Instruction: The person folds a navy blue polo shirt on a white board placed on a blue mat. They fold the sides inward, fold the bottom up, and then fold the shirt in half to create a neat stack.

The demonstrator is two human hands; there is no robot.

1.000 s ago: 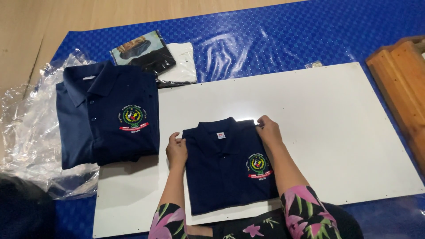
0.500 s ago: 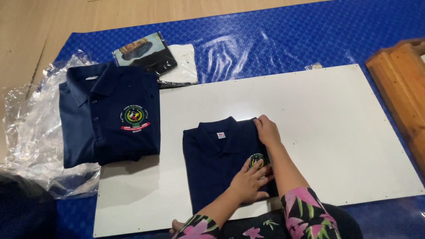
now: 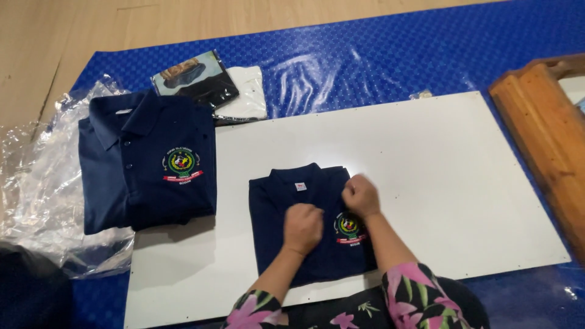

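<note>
A folded navy polo shirt [image 3: 274, 244] with a round multicoloured chest badge lies collar-up on a white board [image 3: 439, 164]. Both of my hands rest on its front, close together by the button placket. My left hand [image 3: 303, 228] is curled into a fist just below the collar. My right hand [image 3: 361, 196] is also curled, right above the badge, and covers part of it. Both seem to pinch the cloth, though the fingertips are hidden. My floral sleeves show at the bottom edge.
A stack of folded navy polo shirts [image 3: 146, 164] lies left of the board on crumpled clear plastic [image 3: 36, 183]. Behind it are a dark packaged item [image 3: 195, 79] and white cloth [image 3: 250, 91]. A wooden piece [image 3: 548, 140] stands at the right, on the blue mat [image 3: 365, 55].
My right hand has moved from the shirt's right shoulder inward to the placket. My left hand went from the left shoulder, across the chest, up to the middle, and both have closed.
</note>
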